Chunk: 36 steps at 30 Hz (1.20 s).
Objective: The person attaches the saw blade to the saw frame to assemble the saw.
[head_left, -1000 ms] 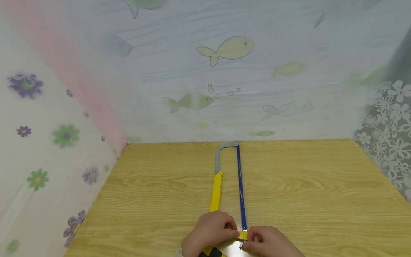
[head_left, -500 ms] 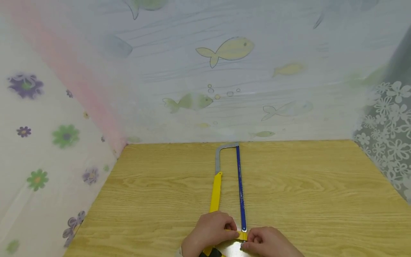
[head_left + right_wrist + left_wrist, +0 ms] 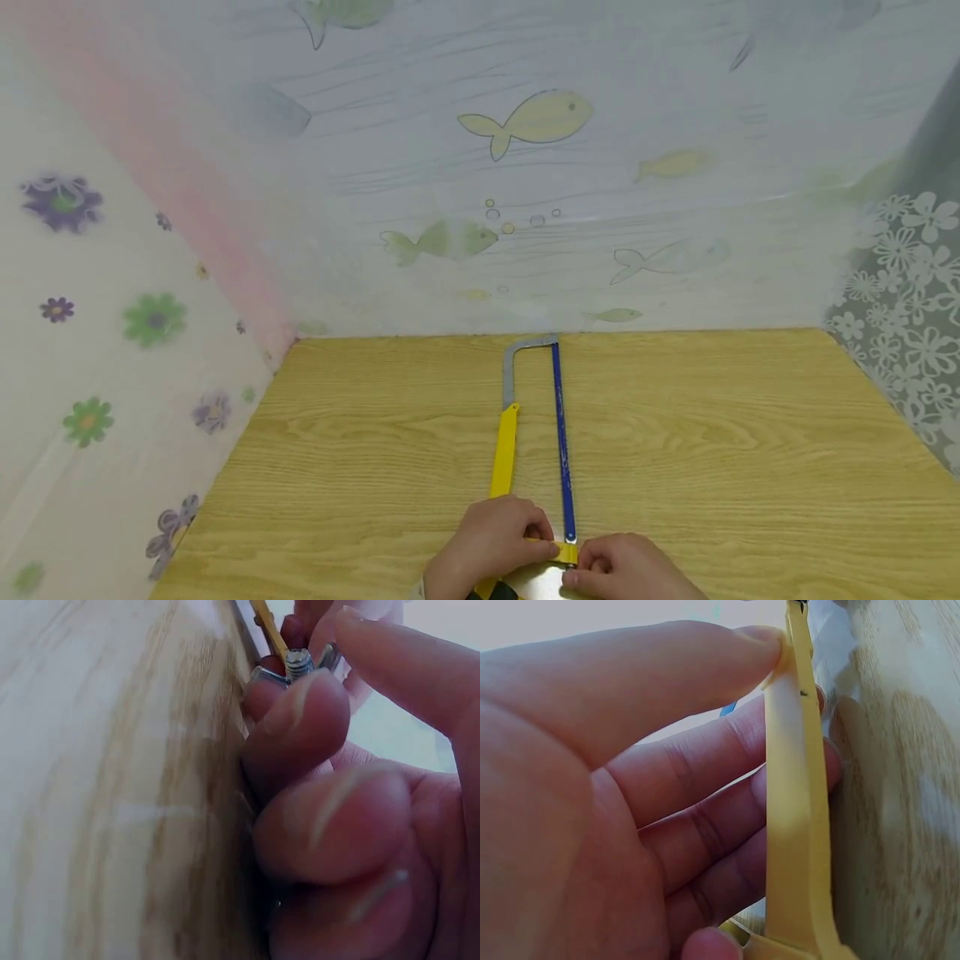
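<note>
While left fingers [image 3: 697, 757] round hacksaw [image 3: 504, 450], right fingers [image 3: 304, 727] round wingnut [image 3: 328, 656]

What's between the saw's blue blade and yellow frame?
Between blade and frame, the head view shows bare tabletop, with the left hand at the near end.

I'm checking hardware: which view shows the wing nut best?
Right wrist: it shows the wing nut close up, wings flanking the threaded screw end. In the head view, the right hand mostly hides it; the left wrist view doesn't clearly show it.

wood-grain tabletop [image 3: 712, 433], yellow hacksaw [image 3: 504, 450] lying on it, blue blade [image 3: 562, 442], far end by the back edge [image 3: 712, 332]
</note>
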Each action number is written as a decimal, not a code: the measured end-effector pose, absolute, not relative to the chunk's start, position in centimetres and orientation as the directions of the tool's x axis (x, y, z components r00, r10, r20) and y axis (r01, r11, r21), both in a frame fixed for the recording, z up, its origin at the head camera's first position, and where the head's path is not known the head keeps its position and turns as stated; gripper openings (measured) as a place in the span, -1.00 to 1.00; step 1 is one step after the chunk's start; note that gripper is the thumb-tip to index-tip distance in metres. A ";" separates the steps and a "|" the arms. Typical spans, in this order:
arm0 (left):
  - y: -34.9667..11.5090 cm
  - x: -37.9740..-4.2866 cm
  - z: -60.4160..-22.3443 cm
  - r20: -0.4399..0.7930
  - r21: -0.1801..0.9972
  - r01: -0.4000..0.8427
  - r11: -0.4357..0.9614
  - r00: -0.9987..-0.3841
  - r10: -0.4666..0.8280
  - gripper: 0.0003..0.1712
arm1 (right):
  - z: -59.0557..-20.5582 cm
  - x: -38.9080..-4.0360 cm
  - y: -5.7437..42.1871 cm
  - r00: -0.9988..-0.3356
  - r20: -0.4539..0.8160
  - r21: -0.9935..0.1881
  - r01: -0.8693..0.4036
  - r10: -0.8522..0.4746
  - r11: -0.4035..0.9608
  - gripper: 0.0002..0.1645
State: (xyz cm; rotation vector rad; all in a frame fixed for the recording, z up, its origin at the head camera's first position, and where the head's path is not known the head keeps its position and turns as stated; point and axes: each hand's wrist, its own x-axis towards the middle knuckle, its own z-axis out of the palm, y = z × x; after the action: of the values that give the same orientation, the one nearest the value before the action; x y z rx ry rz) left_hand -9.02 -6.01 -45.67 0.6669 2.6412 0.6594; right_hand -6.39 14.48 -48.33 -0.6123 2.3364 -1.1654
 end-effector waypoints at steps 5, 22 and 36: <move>-6.0 -9.0 -45.8 -0.207 0.513 0.357 0.781 -0.831 0.516 -0.86 | -48.2 -6.2 14.3 -0.806 -0.214 -0.784 -0.195 -0.552 0.589 -0.64; -6.0 -9.2 -45.9 -0.188 0.506 0.367 0.781 -0.836 0.515 -0.88 | -47.9 -6.6 14.8 -0.777 -0.203 -0.816 -0.202 -0.596 0.541 -0.71; -6.1 -9.1 -45.9 -0.191 0.509 0.366 0.779 -0.835 0.517 -0.87 | -48.4 -6.8 14.7 -0.793 -0.186 -0.854 -0.161 -0.581 0.494 -0.74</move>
State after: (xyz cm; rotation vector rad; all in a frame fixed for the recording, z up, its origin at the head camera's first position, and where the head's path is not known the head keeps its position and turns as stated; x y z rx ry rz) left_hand -9.10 -6.08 -45.88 0.6777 2.6517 0.6635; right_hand -6.80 14.70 -48.36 -0.6122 2.2874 -1.2390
